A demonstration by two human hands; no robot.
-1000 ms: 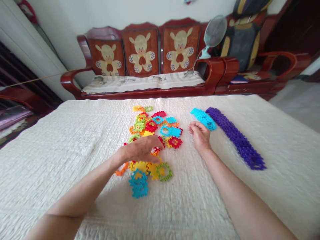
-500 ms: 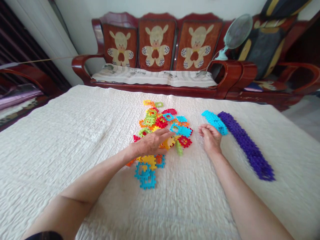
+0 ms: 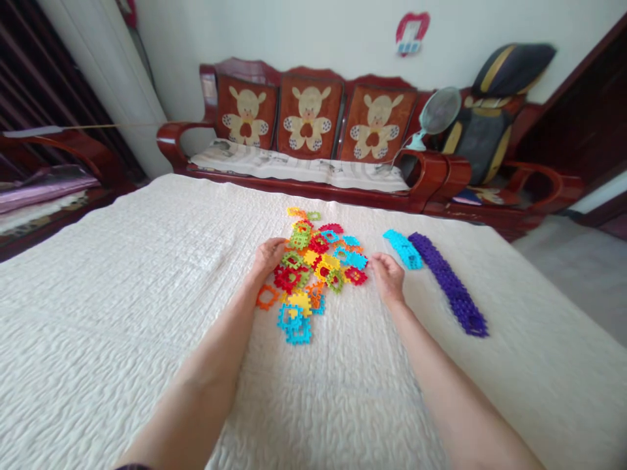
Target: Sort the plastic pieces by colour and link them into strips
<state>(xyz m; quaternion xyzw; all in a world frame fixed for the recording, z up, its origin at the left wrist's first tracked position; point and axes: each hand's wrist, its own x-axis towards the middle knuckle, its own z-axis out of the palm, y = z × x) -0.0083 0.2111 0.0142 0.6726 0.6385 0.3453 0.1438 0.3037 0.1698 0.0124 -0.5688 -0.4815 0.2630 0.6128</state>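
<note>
A loose pile of flat interlocking plastic pieces, red, orange, yellow, green and blue, lies on the quilted cover. My left hand (image 3: 268, 256) is at the pile's left edge, fingers curled together beside a green piece (image 3: 298, 240) and a bit of orange. Whether it grips anything is hidden. My right hand (image 3: 388, 275) is at the right edge, thumb and fingers pinched close to a light blue piece (image 3: 356, 260); anything between them is too small to make out. Nearer to me lie an orange ring-shaped piece (image 3: 267, 297) and a blue frame piece (image 3: 298, 331).
Right of my right hand lie a joined light blue strip (image 3: 403, 249) and a longer purple strip (image 3: 448, 284). The white quilted cover (image 3: 147, 313) spreads all around. Beyond its far edge stand a wooden sofa (image 3: 294, 176) with bear cushions and a small fan (image 3: 439, 111).
My left hand has drawn back left from over the pile to its left edge, uncovering red and green pieces. My right hand now appears nearer the pile. The camera view has tilted up.
</note>
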